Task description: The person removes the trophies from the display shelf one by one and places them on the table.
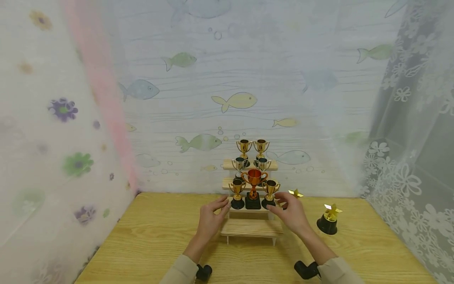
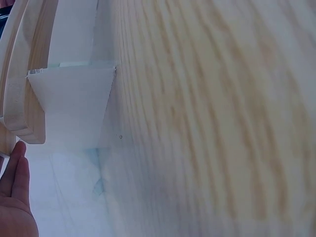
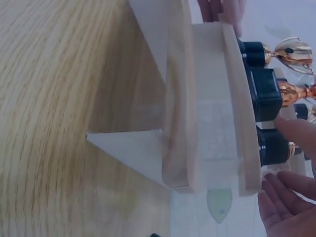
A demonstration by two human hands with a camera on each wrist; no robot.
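A stepped wooden stand (image 1: 252, 227) holds small trophy cups. On its second step from the front, an orange cup trophy (image 1: 254, 177) stands between a left gold trophy (image 1: 237, 186) and a right gold trophy (image 1: 270, 187), all upright on black bases. My left hand (image 1: 209, 221) is at the left end of that step, beside the left gold trophy, its fingers extended along the board's end in the left wrist view. My right hand (image 1: 293, 215) is around the right side of the right gold trophy, thumb at the front of its black base (image 3: 274, 146) and loosely bent fingers past its side.
Silver trophies (image 1: 239, 163) and gold trophies (image 1: 261, 146) occupy the higher steps. A gold star trophy (image 1: 328, 224) stands on the wooden table (image 1: 159, 236) to the right; another star (image 1: 296, 193) shows behind my right hand. Fish-patterned cloth (image 1: 198, 118) hangs behind the stand.
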